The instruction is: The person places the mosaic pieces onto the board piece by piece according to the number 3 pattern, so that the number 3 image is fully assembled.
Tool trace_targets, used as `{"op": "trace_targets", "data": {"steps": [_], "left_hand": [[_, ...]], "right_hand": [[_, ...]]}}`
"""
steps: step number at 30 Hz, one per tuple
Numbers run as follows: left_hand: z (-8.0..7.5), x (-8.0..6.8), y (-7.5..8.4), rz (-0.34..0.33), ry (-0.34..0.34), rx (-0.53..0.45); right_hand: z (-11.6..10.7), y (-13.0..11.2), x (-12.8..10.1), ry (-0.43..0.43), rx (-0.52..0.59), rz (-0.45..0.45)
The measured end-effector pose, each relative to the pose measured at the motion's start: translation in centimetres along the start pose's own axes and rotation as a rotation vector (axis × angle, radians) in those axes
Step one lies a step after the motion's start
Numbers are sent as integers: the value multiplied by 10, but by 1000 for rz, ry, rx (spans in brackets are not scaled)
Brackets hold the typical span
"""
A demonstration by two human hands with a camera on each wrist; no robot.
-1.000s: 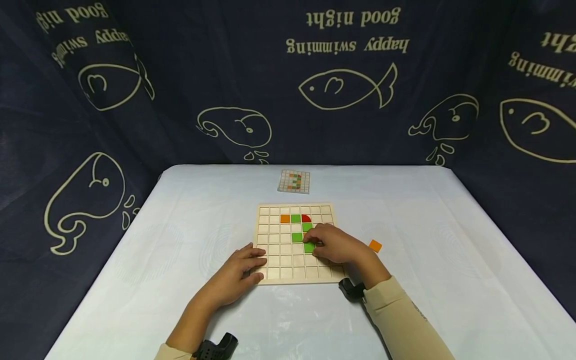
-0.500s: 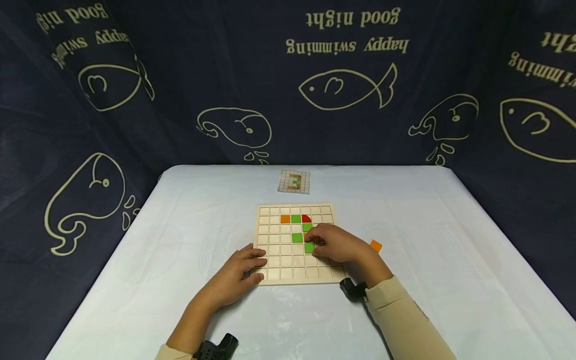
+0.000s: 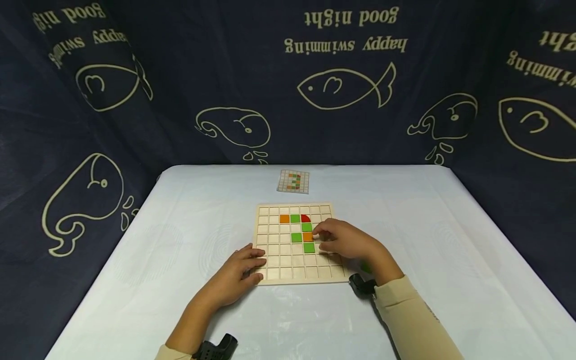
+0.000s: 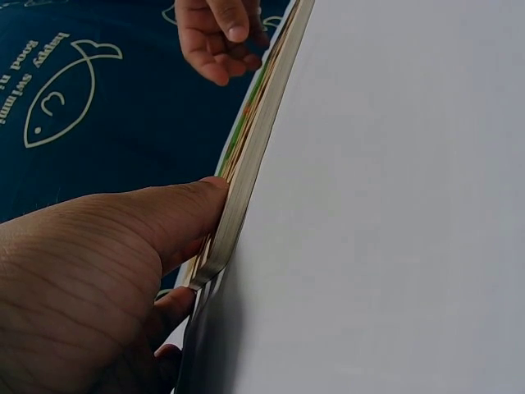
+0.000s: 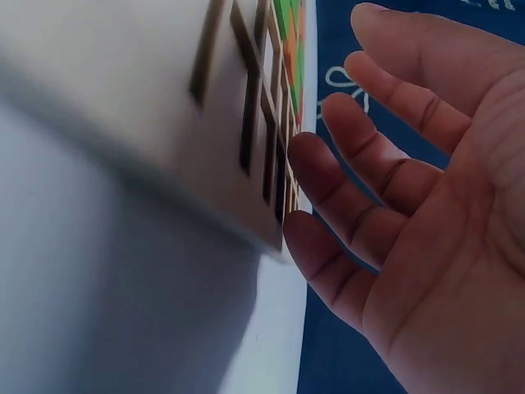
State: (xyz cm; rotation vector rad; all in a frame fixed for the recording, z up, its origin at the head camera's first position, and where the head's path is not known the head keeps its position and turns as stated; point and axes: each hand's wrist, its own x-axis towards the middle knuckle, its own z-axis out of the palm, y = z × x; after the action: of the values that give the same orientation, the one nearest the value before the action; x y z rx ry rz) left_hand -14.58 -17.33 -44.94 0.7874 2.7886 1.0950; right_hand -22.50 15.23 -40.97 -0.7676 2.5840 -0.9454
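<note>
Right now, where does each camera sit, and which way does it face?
Head: above, looking forward and down at the board on the table; both hands and forearms show.
Left wrist: beside the left hand, looking along the board's edge; thumb against it.
Right wrist: under the right hand, looking across the grid; open palm shows.
Shared: all show the board.

Head view: high, facing forward and down, takes in the whole surface (image 3: 180, 225) and board (image 3: 294, 243). Left wrist view: very near, at surface level along the board's edge. Right wrist view: close, blurred, beside the board. All three share the board.
</note>
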Motion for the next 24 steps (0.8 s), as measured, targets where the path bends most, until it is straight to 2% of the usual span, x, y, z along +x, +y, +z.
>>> {"op": "trace_targets", "data": {"steps": [5, 9, 17, 24], "left_hand": [[0, 0, 0, -2, 1, -7], [1, 0, -1, -2, 1, -6], [1, 1, -1, -4, -3, -10], [0, -1, -1, -17, -4, -20]], "right_hand": [[-6, 5, -8, 26, 3, 44], [-14, 11, -18, 56, 15, 46], [-32, 34, -45, 123, -33, 72], [-43, 50, -67, 157, -32, 91]]}}
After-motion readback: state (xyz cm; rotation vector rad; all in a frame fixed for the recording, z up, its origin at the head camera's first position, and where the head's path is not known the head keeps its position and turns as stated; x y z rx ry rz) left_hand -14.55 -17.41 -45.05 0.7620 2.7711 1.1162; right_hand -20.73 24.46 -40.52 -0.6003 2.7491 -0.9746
